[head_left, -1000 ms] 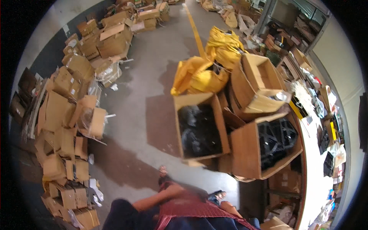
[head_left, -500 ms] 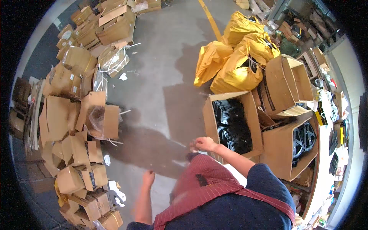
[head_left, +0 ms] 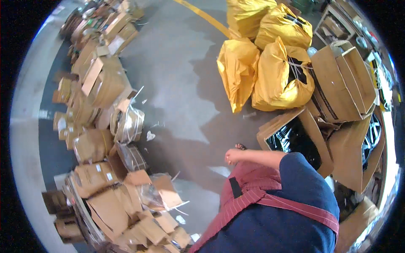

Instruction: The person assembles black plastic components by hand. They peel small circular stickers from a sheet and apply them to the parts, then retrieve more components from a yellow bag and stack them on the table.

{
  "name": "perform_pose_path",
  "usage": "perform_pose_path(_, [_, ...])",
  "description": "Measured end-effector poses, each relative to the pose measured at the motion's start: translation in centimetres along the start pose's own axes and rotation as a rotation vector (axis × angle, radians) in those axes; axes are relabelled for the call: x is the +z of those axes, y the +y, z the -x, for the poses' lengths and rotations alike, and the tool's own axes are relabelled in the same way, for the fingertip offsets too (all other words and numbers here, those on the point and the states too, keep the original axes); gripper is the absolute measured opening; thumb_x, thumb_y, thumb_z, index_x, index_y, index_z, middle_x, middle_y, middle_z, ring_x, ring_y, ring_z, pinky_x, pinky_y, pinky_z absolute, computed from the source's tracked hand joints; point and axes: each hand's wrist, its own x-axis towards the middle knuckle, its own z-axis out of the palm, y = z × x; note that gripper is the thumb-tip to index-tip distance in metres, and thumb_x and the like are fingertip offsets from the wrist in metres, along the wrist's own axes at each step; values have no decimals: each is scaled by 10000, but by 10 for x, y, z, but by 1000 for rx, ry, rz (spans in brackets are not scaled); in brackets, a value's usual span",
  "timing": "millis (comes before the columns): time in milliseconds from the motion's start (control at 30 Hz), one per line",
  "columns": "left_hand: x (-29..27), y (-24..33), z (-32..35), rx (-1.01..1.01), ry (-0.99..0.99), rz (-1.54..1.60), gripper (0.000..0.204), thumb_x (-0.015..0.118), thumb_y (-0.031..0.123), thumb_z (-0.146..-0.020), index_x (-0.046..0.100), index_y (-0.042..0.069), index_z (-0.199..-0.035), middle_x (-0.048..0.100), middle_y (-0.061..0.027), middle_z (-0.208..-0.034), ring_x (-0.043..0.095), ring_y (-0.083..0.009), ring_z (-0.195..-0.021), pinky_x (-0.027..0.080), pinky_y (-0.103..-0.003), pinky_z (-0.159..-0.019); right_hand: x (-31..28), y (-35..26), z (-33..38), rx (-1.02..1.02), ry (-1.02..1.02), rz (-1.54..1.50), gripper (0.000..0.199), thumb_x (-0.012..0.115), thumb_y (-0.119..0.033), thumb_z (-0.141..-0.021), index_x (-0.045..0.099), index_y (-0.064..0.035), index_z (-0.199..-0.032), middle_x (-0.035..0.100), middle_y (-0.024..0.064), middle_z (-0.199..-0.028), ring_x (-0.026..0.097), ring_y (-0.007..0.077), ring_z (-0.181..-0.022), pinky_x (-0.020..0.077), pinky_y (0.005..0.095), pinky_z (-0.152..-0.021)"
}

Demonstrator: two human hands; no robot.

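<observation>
While the right hand [head_left: 233, 156] hangs loosely curled and empty just beside the open box [head_left: 295, 141] of black goods on the floor, untouched, the left hand stays unseen.

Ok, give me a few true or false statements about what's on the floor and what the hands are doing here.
1. The right hand is empty. True.
2. The yellow bags are blue. False: they are yellow.
3. The open box beside the person holds black items. True.
4. The flattened cardboard pile lies on the person's right. False: it lies on the left.
5. The left hand is gripping a box. False: it is not in view.
</observation>
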Motion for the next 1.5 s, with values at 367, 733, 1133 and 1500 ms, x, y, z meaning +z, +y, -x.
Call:
perform_pose_path(367, [-253,142,-217,148,-18,11,312,561,298,-932,685,77,-1113,690,-133,-1088,658,-293,-1016,520,-461,-874,-357,15,-86,705,474,-265,227,563,-193,-856,628,-126,-650,670,29,-670,654,188,-580,488,371,-486])
perform_pose_path(733, [-530,321,-470,3,-62,-175,358,579,281,-974,598,41,-1239,685,-113,-1102,652,-231,-997,521,-389,-850,-471,5,-61,480,1472,-1073,119,668,-157,-904,691,-49,-860,611,55,-658,576,179,-537,460,304,-519])
perform_pose_path(1133, [-573,715,-785,608,-316,-563,455,588,282,-1034,502,12,-1390,666,-130,-1194,646,-208,-1041,516,-339,-904,-610,39,-130,441,1575,-1579,504,624,-402,-975,609,-72,-1355,600,111,-1352,559,235,-1207,461,375,-1026])
perform_pose_path(1500, [-367,1002,-733,52,-911,153,655,666,313,-1002,333,131,-1535,431,-117,-1505,457,-317,-1375,464,-565,-1051,-785,-282,-69,-822,1044,-1897,639,687,-396,-948,440,-106,-1461,551,50,-1318,479,184,-1250,403,395,-1071])
